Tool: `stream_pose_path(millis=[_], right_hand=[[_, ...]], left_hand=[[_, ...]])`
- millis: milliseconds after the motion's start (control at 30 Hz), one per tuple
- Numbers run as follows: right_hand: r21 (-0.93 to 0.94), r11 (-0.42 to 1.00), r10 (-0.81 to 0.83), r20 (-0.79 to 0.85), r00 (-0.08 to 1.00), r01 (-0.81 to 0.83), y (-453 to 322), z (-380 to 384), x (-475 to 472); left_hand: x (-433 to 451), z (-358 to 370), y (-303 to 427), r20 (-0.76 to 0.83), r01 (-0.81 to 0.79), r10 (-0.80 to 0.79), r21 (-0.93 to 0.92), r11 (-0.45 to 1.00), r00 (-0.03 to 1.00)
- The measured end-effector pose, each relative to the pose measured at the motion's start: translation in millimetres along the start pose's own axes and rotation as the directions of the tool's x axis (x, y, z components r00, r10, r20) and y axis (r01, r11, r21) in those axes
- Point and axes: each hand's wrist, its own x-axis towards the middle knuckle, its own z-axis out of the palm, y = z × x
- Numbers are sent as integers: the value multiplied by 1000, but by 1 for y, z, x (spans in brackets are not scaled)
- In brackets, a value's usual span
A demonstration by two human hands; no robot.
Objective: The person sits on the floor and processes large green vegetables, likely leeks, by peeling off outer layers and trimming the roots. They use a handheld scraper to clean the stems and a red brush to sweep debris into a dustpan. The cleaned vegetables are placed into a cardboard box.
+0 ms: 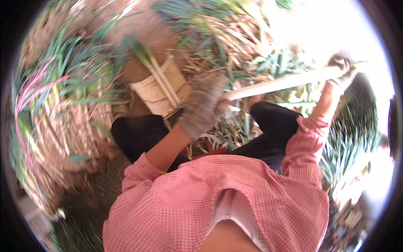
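A long white stalk, seemingly a leek or large green onion [277, 86], stretches between my two gloved hands. My left hand [203, 102], in a grey knit glove, closes around its lower end in front of my knees. Out to the right, my right hand [341, 67] grips the far end, where a bit of green shows; motion blur and glare hide its fingers. Left of my left hand, pale stalks with green tops [162, 78] lie across a flat tan piece, perhaps cardboard [144, 91].
Bundled green onions [59, 119] with pink ties are heaped at the left. More onions [226, 31] lie ahead, partly blurred. Leaf trimmings [233, 129] litter the ground between my legs. Upright green leaves [352, 135] stand at the right, near strong glare.
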Motion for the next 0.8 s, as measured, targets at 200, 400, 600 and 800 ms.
stream_pose_path(millis=[200, 400, 600, 800], right_hand=[[-631, 772, -223, -161, 961, 73, 112, 73, 2], [-660, 723, 468, 248, 848, -206, 289, 160, 27], [-789, 478, 704, 81, 706, -386, 534, 145, -45], [142, -326, 686, 716, -130, -935, 764, 21, -85]], left_hand=[[-51, 44, -26, 139, 310, -295, -94, 946, 945], [-2, 12, -102, 350, 562, -479, -187, 806, 805], [29, -41, -249, 465, 775, -622, -429, 465, 630], [-36, 16, -400, 373, 827, -759, -414, 380, 534]])
